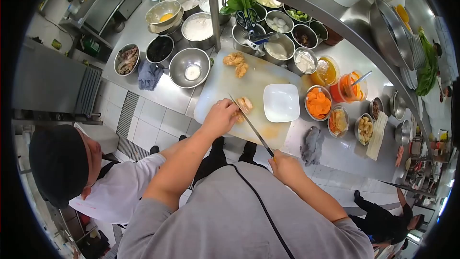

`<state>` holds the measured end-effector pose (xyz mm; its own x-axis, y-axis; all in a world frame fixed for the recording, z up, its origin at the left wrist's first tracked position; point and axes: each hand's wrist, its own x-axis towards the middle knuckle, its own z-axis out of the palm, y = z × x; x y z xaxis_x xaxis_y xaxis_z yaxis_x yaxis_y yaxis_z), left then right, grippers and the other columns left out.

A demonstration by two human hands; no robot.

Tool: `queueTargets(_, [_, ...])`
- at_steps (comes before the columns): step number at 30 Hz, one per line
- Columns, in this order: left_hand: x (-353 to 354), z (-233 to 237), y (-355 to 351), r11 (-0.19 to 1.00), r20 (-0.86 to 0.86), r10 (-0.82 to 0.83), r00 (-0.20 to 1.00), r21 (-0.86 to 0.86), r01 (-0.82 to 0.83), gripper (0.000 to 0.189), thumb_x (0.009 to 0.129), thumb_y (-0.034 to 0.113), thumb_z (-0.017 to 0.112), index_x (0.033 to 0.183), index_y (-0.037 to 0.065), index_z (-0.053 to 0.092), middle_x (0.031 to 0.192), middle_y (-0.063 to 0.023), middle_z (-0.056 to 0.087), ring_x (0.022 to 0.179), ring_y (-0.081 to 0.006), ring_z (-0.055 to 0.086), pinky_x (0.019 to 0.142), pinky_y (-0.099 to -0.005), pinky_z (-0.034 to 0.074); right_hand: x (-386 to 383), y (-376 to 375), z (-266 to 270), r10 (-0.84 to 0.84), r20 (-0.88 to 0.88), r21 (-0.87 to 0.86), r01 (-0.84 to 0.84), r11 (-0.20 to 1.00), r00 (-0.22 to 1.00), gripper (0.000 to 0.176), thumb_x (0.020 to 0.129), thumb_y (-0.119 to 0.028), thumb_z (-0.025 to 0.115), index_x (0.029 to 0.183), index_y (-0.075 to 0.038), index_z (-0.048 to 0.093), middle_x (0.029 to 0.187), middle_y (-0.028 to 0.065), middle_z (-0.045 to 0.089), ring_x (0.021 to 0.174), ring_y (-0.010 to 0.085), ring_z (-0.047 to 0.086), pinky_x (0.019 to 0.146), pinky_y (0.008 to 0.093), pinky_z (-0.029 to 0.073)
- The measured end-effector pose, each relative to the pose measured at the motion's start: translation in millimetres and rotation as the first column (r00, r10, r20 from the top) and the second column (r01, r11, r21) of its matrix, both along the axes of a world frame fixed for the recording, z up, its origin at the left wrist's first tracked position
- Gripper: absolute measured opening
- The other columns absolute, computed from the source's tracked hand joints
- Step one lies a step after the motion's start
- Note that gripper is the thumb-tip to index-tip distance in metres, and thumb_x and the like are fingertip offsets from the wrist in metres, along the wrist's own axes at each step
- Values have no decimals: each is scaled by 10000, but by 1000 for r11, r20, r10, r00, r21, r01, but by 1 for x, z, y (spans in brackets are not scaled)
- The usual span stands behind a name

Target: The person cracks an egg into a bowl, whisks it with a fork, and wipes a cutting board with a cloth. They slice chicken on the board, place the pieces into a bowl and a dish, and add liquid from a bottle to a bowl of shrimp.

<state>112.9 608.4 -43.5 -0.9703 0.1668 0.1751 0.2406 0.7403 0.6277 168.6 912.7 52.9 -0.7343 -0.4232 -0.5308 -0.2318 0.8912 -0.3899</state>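
A long knife (252, 127) lies across a piece of golden fried food (245, 105) on the white cutting board (215, 79). Its handle is in my right hand (286, 167), whose fingers are wrapped round it near the board's front edge. My left hand (221, 116) presses on the fried food just left of the blade, its fingertips bent down. More fried pieces (235, 62) lie at the back left of the board. A square white bowl (281, 102) stands on the board, right of the knife.
Metal bowls, one with white powder (198, 28), stand behind the board; a bowl of sliced carrots (318, 102) is at right. Grey cloths (312, 146) lie on the counter. A metal shelf (306, 1) overhangs the back. A person (103, 177) stands close at left, another (388, 220) farther right.
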Motion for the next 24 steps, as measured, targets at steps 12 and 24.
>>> queueTargets(12, [11,-3,-6,1000,-14,15,1000,12,-15,293,843,101,780,1120,85,688,1153,-143,625,1090,-370,629,939,-467,529,-3,-19,-80,-85,-78,-117,76,990,993,312,1030,-320,599,1125,-25,564,824,269,712,806,480,708,723,590,550])
queueTargets(24, [7,-7,-1,999,-3,-9,1000,51,9,288,843,61,758,1119,76,678,1135,-146,628,1071,-379,637,929,-472,538,8,5,7,4,-3,29,-4,1000,1000,305,1011,-323,638,1067,-35,555,814,249,717,780,472,708,706,579,555])
